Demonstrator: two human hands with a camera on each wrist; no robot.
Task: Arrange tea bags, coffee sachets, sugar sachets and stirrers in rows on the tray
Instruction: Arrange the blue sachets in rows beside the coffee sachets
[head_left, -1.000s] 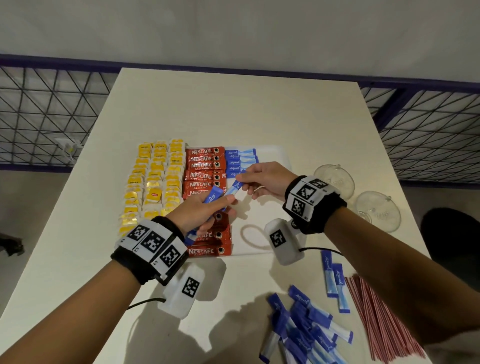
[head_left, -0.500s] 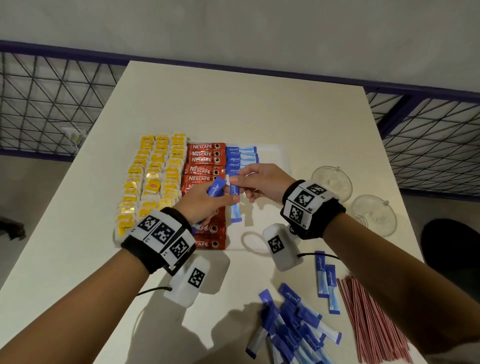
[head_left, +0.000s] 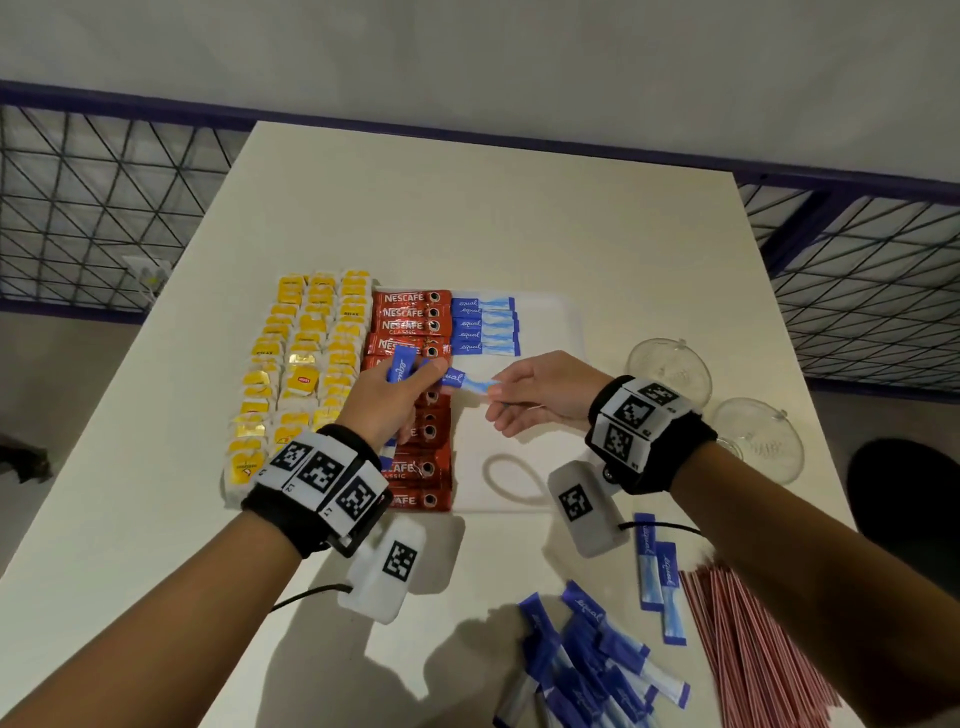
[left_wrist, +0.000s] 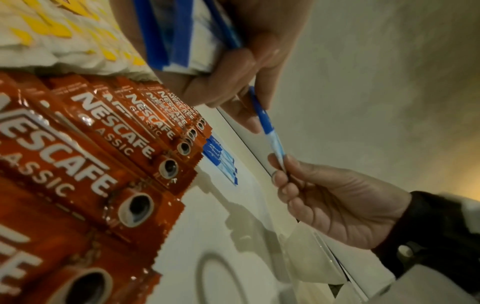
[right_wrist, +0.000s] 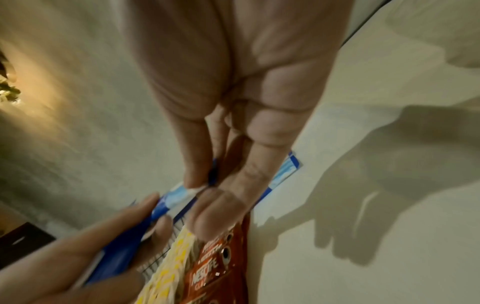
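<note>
**Sugar sachet passed from the left-hand bundle to the right hand**

Half a second ago both hands were bunched together over the coffee row; now they have been drawn slightly apart, and a single sugar sachet (head_left: 466, 381) is stretched between them. Its pale end is pinched between thumb and forefinger of the right hand (head_left: 540, 397), while its blue end is still touching the thumb of the left hand (head_left: 387, 402). The left hand is curled round a small bundle of sachets (head_left: 401, 365), held upright above the coffee sachets (head_left: 415, 332). The handover is judged nearly done; the sachet would next be laid below the five sugar sachets (head_left: 485, 325) already lined up at 12 o'clock from the hands.

The tray (head_left: 550, 322) is filled from its 9 o'clock side: tea bags (head_left: 306, 358) in three columns, then the red coffee row, then the short sugar row. Bare tray is left at 3 o'clock of the sugar row, presumably for stirrers.

Off the tray, a loose heap of sugar sachets (head_left: 592, 660) lies at 6 o'clock, two more (head_left: 658, 577) just beyond it, and the red stirrers (head_left: 748, 654) at 5 o'clock. Two glass saucers (head_left: 670, 364) stand at 3 o'clock. Nothing is seen blocking the free slot, though it is overhung by the right hand itself.
</note>
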